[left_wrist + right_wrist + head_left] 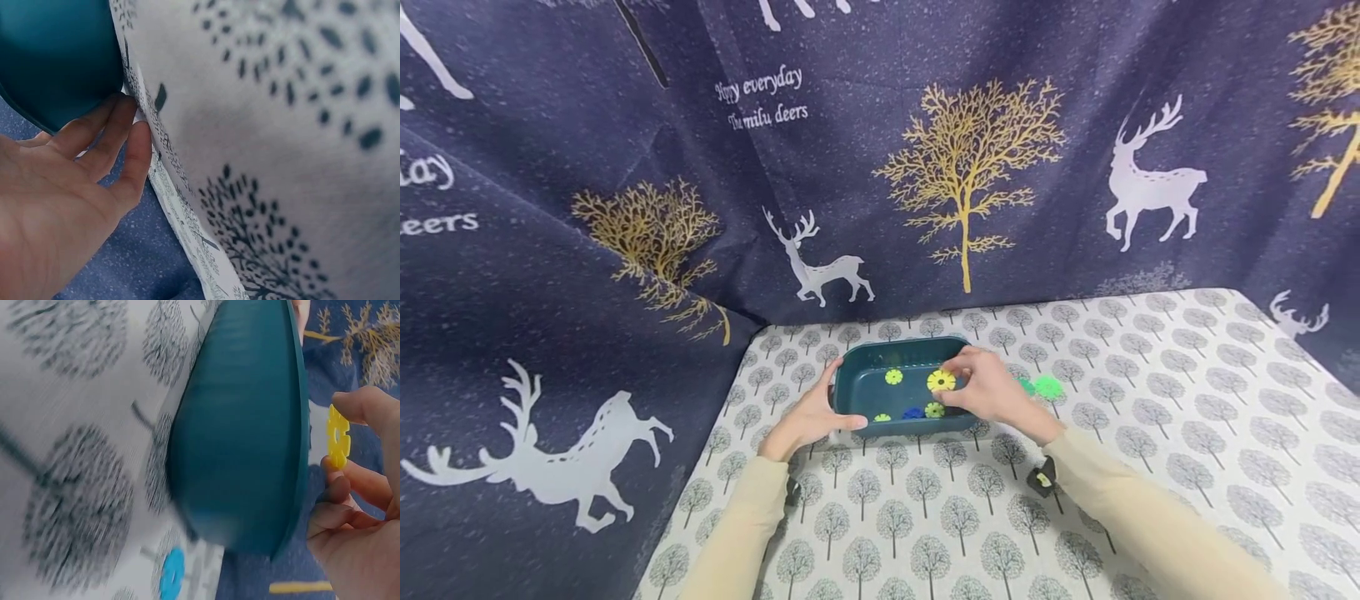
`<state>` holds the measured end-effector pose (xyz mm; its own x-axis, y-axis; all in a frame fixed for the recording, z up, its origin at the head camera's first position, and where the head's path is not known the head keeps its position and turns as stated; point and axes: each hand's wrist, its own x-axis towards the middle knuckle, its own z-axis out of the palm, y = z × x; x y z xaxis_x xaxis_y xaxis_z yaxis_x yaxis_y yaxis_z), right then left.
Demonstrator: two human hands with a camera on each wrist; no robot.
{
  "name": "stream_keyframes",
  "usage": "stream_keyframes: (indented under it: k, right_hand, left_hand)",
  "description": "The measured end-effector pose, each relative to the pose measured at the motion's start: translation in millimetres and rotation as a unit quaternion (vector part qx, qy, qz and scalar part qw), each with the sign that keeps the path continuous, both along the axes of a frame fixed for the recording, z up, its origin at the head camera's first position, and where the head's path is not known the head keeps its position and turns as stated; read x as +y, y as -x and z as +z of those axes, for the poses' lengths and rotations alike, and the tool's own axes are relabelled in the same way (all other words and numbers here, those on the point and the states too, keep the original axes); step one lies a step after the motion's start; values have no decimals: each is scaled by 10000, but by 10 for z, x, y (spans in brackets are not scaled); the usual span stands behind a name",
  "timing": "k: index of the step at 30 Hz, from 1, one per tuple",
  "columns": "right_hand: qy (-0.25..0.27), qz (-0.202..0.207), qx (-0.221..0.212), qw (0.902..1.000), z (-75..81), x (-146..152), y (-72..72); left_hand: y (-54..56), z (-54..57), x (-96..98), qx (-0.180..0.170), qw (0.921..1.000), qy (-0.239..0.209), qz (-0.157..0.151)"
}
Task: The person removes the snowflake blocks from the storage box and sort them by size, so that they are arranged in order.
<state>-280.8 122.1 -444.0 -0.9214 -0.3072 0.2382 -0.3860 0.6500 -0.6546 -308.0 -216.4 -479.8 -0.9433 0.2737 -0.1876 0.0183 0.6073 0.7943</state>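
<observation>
Worktop point(955, 533) has a white cloth w/ grey tree print; dark blue backdrop point(865, 158), deer + gold trees on it, rises along back edge & L edge. Teal tray point(917, 427) sits near back edge, closer to L edge than R. On its floor: one yellow-green disc point(892, 377) toward far side, plus three near its near wall: partial disc point(882, 417) cut off by the wall, blue disc point(913, 413), small yellow disc point(934, 410) just R of the blue. Outside, btwn tray and worktop's R edge: bright green disc point(1048, 387), w/ duller green disc point(1027, 386) beside it, partly hidden behind R hand point(990, 387). R wrist view also has a bright blue disc point(172, 574) on the cloth past tray's end; can't tell if it's one of those outside in head view. R hand covers part of tray's R end. Pale sleeves point(737, 529) on both arms; small dark block point(1041, 477) at R cuff.

L hand point(812, 412): thumb and fingers spread wide, curved round tray's L end, thumb at near L corner, others along the end wall. R hand: thumb + fingertip nearly closed, only a disc's width apart, pinching yellow flower disc point(941, 381) by opp. edges; remaining fingers curled in.

Held disc is right btwn those tips, over tray's R part, above rim and clear of it in R wrist view; small yellow disc lies below it, toward near wall.
</observation>
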Motion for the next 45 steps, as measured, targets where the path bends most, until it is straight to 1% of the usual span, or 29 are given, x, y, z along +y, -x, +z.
stream_keyframes:
  k: [7,12,17,21,25,29,31,39,42,45]
  right_hand:
    - [88,-399,339,9986,-57,323,-73]
    - [-15,-542,232,9983,-89,507,-107]
    - [-47,-600,106,9981,-88,678,-145]
    - [-54,-728,-21,9973,-90,829,-164]
    - [-117,-851,62,9963,-122,994,-164]
    - [-320,-947,143,9949,-158,1171,-162]
    - [-402,-1021,89,9939,-174,1262,-163]
    - [-418,-1263,-447,9901,-250,1572,-133]
    - [-461,-1310,-556,9888,-281,1659,-124]
    - [-569,-1302,-551,9883,-310,1728,-118]
  left_hand:
    - [-3,14,3,67,10000,31,36]
    - [-5,7,6,12,9999,26,113]
    - [6,-21,8,70,9999,-26,128]
    - [4,-3,13,100,9999,-55,86]
    - [-4,21,18,104,9999,49,57]
    - [-14,18,12,51,9999,95,65]
    - [-13,11,8,19,9999,84,73]
    - [-8,3,1,-35,9999,-58,94]
    - [-8,5,6,-38,9999,-72,82]
    - [-8,6,11,-53,9999,-55,82]
